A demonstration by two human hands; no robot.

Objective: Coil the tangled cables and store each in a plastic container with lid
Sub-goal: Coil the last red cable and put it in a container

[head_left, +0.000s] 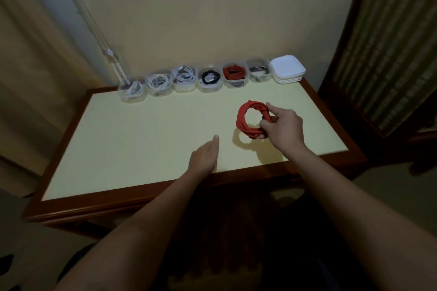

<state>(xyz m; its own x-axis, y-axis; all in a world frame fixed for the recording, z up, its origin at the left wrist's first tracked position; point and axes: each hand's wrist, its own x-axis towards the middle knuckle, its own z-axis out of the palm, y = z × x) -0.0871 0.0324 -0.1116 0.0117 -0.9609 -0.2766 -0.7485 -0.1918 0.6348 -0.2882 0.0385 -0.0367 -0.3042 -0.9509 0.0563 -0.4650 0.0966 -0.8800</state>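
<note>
A red cable wound into a ring (244, 117) is held just above the pale table top (132, 139), right of centre. My right hand (282, 125) grips the ring's right side, fingers curled round the strands. My left hand (205, 153) hovers flat over the table to the left of the coil, fingers straight, holding nothing. Along the table's far edge stands a row of several clear plastic containers (184, 78) without lids, holding white, black, red and dark coiled cables. A stack of white lids (287, 72) sits at the row's right end.
The table has a dark wooden rim (123, 201) and stands against a cream wall. A curtain hangs at the left. A dark wooden cabinet with a woven panel (383, 54) stands close to the table's right side.
</note>
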